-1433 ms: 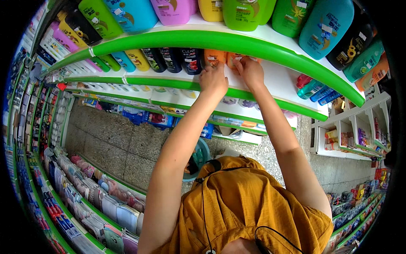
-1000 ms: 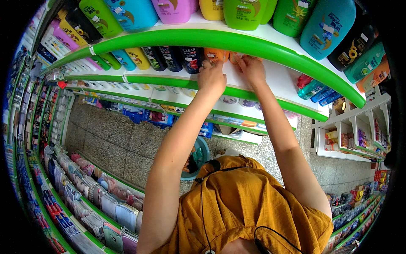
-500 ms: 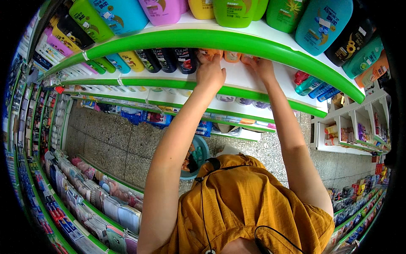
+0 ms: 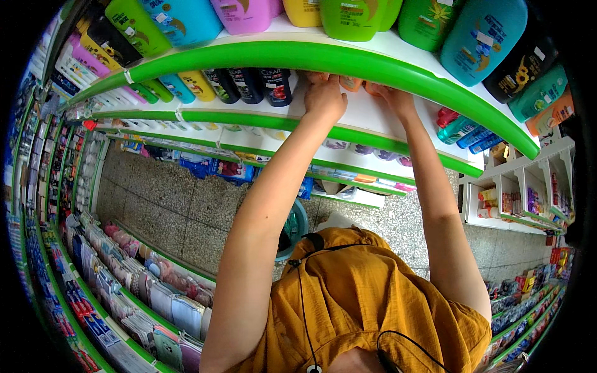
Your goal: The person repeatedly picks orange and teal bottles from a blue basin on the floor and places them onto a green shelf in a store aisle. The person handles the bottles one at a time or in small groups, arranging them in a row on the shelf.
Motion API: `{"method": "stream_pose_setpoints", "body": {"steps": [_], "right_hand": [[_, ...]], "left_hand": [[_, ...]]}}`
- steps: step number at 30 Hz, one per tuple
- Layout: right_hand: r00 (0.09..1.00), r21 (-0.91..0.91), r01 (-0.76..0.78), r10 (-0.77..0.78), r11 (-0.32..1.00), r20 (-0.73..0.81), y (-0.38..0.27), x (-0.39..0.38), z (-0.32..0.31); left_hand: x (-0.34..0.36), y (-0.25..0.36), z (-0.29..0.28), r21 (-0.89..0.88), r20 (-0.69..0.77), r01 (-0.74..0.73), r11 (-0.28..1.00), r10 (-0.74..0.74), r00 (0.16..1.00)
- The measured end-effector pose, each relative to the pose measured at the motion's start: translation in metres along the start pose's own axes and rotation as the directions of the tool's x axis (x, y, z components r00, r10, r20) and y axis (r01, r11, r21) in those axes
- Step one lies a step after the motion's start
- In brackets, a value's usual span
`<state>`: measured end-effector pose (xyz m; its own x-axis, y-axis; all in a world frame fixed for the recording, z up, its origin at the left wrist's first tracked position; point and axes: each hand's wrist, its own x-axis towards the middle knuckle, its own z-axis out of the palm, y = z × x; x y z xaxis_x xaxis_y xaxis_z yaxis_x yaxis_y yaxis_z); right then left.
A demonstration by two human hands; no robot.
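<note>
Both my arms reach under the green-edged upper shelf to a row of orange bottles on the shelf below. My left hand (image 4: 325,99) is closed against the orange bottle at the row's left end, its fingertips partly hidden. Another orange bottle (image 4: 351,83) shows between my hands. At the right end, my right hand (image 4: 396,102) has its fingers closed on an orange bottle (image 4: 373,88), mostly hidden by the shelf edge. Left of my hands stand dark bottles (image 4: 275,87), with a gap between them and my left hand.
The upper shelf's green edge (image 4: 298,55) overhangs my hands, with large colourful bottles (image 4: 354,18) on it. Blue and teal bottles (image 4: 460,130) lie right of my right hand. A blue basin (image 4: 298,224) stands on the floor. Racks of packaged goods (image 4: 168,292) line the left.
Both hands have shifted slightly right along the shelf, and the orange bottles with them. The gap beside the dark bottles is wider. The whole view has shifted a little.
</note>
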<state>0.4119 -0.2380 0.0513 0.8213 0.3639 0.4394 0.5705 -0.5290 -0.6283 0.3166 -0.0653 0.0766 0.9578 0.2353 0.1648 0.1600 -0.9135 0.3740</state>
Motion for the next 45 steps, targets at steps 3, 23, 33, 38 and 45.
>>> {"method": "stream_pose_setpoints", "body": {"steps": [3,23,33,38,45], "right_hand": [[0.991,0.058,0.117,-0.113,0.991,-0.066,0.016,0.002,0.001],[0.997,0.149,-0.012,0.001,0.989,0.076,0.008,0.007,-0.018],[0.995,0.341,0.009,-0.041,0.94,0.087,0.016,0.005,-0.014],[0.998,0.313,0.002,-0.022,0.95,0.062,0.0,-0.004,-0.02],[0.998,0.222,-0.048,0.054,0.974,-0.02,0.003,-0.028,-0.031]], "left_hand": [[0.004,0.005,0.0,0.018,-0.019,-0.023,1.0,0.024,1.0],[0.012,0.017,0.01,-0.23,0.066,-0.003,0.973,0.019,0.998],[-0.021,0.019,0.021,-0.1,-0.008,-0.046,0.994,0.045,0.999],[-0.021,0.029,0.028,-0.077,0.012,-0.084,0.993,0.085,0.996],[-0.009,0.022,0.032,-0.065,0.041,-0.154,0.986,0.157,0.987]]}}
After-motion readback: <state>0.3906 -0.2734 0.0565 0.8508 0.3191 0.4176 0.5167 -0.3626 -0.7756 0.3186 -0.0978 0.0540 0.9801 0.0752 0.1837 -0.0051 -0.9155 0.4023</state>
